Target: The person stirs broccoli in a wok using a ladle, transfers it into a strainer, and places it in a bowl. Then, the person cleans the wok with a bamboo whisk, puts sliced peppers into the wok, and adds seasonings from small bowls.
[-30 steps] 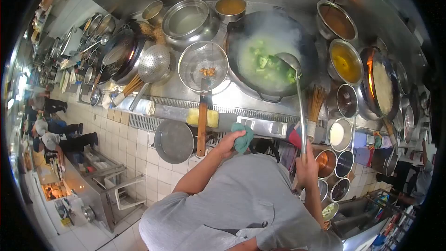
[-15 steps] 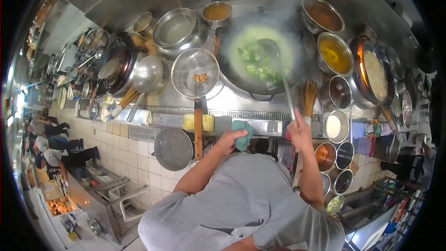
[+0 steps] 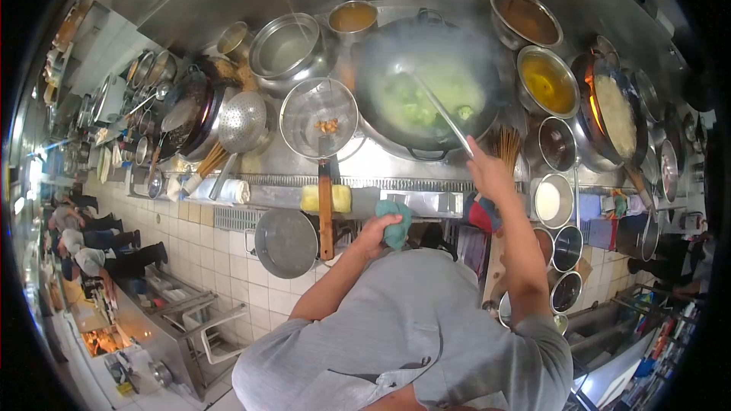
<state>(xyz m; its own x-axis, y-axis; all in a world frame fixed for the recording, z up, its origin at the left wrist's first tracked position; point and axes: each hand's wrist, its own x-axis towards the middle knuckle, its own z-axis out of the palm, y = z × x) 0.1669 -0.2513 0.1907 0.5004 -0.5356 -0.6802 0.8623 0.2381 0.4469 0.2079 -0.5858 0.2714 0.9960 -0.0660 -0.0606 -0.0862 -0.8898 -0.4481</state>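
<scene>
Steam rises from a large dark wok (image 3: 381, 125), where green vegetables (image 3: 417, 106) lie in pale liquid. My right hand (image 3: 489, 173) is closed around the handle of a long metal ladle (image 3: 442, 109), which slants up and left into the wok; its bowl is hidden by steam and liquid. Below the stove edge, my left hand (image 3: 375, 234) grips a folded green cloth (image 3: 394, 224). Left of the wok sits a wire strainer (image 3: 304, 118) with small brown pieces in it, its wooden handle (image 3: 326, 213) toward me.
A lidded-looking steel pot (image 3: 283, 53) and a perforated skimmer (image 3: 242, 122) stand at the left. At the right are a bowl of yellow oil (image 3: 547, 84), a bamboo brush (image 3: 506, 144) and a second wok with flame beside it (image 3: 615, 118). Several people are at the far left.
My right hand has moved up and forward, pushing the ladle deeper and leftward into the wok. The vegetables have shifted. My left hand still holds the cloth in nearly the same place.
</scene>
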